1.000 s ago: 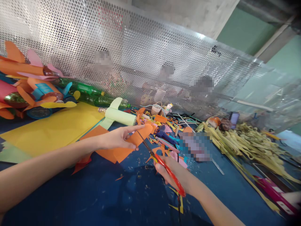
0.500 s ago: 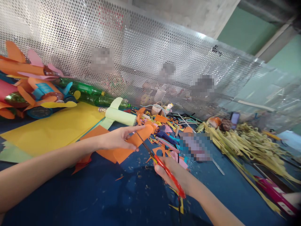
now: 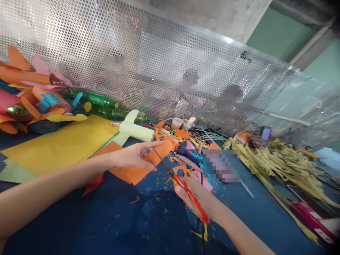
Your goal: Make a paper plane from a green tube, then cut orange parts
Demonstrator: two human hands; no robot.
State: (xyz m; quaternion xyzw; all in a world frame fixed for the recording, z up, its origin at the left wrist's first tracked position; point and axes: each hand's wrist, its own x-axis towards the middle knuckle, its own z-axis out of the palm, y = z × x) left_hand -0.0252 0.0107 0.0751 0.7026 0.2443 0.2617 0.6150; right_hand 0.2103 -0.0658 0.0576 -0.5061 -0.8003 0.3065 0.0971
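My left hand (image 3: 138, 156) holds an orange paper piece (image 3: 156, 157) with a rounded end, thumb and fingers closed on it. Red-handled scissors (image 3: 190, 193) are in my right hand (image 3: 196, 196), their blades lying at the orange paper's edge. Under and beside my left hand, more orange paper (image 3: 114, 147) rests on the blue table (image 3: 111, 216). Just behind that hand lies a bottle wrapped in light green paper (image 3: 136, 130) with fin shapes.
Yellow sheets (image 3: 61, 145) and paper-covered bottles (image 3: 47, 101) are at left. Colourful scraps (image 3: 188, 136) and a blue glue gun (image 3: 188, 154) lie beyond the scissors. Dry husks (image 3: 281, 159) cover the right side. A perforated metal screen (image 3: 159, 53) stands behind.
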